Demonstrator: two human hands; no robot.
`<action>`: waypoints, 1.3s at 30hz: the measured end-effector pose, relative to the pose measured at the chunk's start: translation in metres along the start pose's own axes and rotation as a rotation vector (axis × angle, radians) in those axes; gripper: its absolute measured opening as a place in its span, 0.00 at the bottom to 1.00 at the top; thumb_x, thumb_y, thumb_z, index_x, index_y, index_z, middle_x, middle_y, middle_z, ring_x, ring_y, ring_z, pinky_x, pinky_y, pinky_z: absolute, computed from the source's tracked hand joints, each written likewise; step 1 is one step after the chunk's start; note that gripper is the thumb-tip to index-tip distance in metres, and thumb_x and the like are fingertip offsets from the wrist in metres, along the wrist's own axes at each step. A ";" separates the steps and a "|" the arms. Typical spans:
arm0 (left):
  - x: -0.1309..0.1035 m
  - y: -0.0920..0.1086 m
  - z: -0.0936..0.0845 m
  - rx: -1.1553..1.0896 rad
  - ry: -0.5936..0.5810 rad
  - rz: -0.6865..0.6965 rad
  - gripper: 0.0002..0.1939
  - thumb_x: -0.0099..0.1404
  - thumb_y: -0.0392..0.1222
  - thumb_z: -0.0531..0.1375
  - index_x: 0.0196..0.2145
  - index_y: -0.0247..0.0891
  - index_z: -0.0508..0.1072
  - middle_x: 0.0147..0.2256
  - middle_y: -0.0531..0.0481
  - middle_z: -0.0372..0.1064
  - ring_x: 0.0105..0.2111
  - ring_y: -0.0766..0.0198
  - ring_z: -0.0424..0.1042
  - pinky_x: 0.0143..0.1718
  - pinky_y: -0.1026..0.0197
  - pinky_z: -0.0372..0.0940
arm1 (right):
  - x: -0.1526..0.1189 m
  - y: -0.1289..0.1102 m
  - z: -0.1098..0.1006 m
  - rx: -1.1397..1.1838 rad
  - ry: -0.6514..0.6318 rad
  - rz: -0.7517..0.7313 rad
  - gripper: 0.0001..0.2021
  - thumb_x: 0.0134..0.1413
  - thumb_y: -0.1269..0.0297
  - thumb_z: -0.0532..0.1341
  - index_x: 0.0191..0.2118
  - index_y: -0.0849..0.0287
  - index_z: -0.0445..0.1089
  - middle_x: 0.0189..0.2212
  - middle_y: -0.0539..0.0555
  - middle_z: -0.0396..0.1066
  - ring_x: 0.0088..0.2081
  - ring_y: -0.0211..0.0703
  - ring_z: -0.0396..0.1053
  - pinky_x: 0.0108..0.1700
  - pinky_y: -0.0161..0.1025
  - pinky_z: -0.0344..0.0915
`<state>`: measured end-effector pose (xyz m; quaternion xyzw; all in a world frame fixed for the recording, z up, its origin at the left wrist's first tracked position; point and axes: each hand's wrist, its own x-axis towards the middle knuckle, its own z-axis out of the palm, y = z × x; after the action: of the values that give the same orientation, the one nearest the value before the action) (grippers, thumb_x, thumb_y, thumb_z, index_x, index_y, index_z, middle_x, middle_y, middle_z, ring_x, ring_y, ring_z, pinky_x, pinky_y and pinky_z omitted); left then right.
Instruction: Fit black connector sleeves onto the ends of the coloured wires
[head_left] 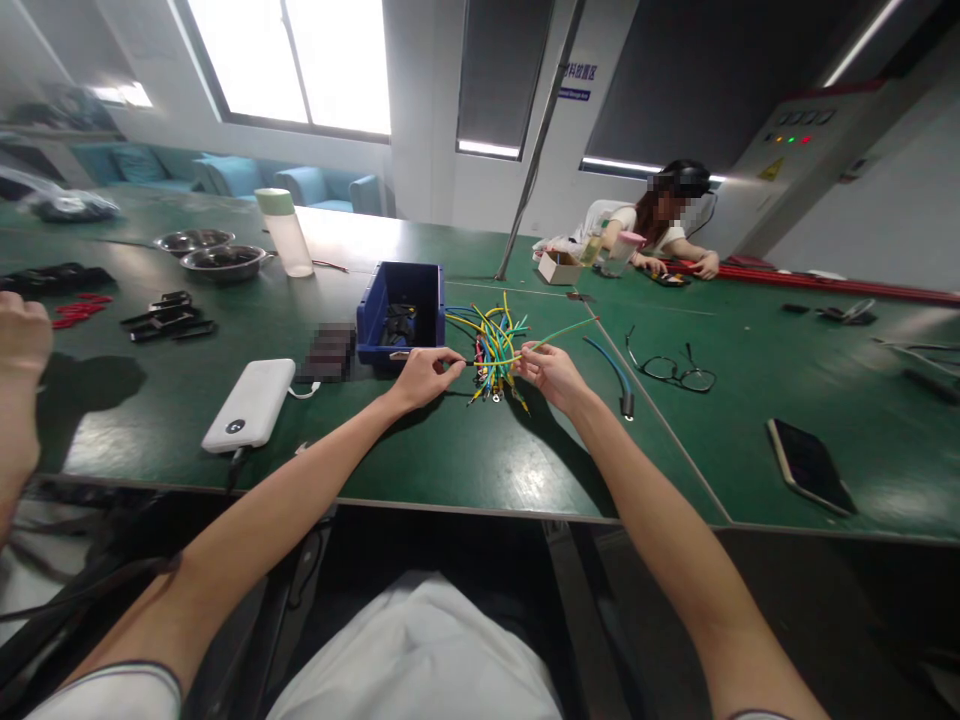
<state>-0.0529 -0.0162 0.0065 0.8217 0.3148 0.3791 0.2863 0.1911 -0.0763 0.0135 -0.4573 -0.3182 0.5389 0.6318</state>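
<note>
Left hand (429, 378) and right hand (556, 376) pinch a slim yellow-green wire (564, 329), lying lengthwise between them, roughly along the green table's (450, 465) near edge.

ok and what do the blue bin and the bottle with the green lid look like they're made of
The blue bin looks like hard plastic with a smooth, slightly shiny finish, going by its moulded rim. The bottle is probably frosted plastic, judging by its cloudy body, though glass isn't ruled out.

on the table (450, 460), a bin (382, 345) sits left of the fingers (452, 364), a power bank (251, 400) farther left; glasses (678, 378), then a phone (810, 465), lie right.
</note>
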 end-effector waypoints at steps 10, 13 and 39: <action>0.001 -0.003 0.001 -0.071 -0.034 -0.039 0.17 0.62 0.51 0.59 0.37 0.35 0.79 0.28 0.49 0.76 0.20 0.66 0.71 0.24 0.66 0.64 | 0.003 0.001 -0.002 0.008 -0.041 -0.032 0.06 0.52 0.73 0.65 0.34 0.60 0.67 0.29 0.52 0.75 0.28 0.35 0.74 0.35 0.33 0.75; 0.002 -0.004 0.001 -0.094 -0.039 -0.052 0.17 0.61 0.51 0.59 0.38 0.35 0.79 0.29 0.49 0.77 0.20 0.66 0.72 0.23 0.66 0.64 | 0.003 0.001 -0.003 0.004 -0.055 -0.041 0.07 0.51 0.72 0.67 0.34 0.59 0.67 0.31 0.52 0.76 0.28 0.34 0.74 0.35 0.33 0.75; 0.003 -0.005 -0.003 -0.144 0.000 -0.117 0.19 0.61 0.54 0.59 0.32 0.33 0.76 0.26 0.48 0.74 0.19 0.67 0.69 0.19 0.68 0.61 | 0.000 -0.003 0.001 -0.011 -0.050 -0.083 0.10 0.48 0.70 0.69 0.34 0.58 0.67 0.30 0.51 0.76 0.28 0.35 0.74 0.34 0.33 0.74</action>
<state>-0.0551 -0.0098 0.0057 0.7792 0.3344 0.3834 0.3661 0.1911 -0.0765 0.0172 -0.4334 -0.3558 0.5218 0.6429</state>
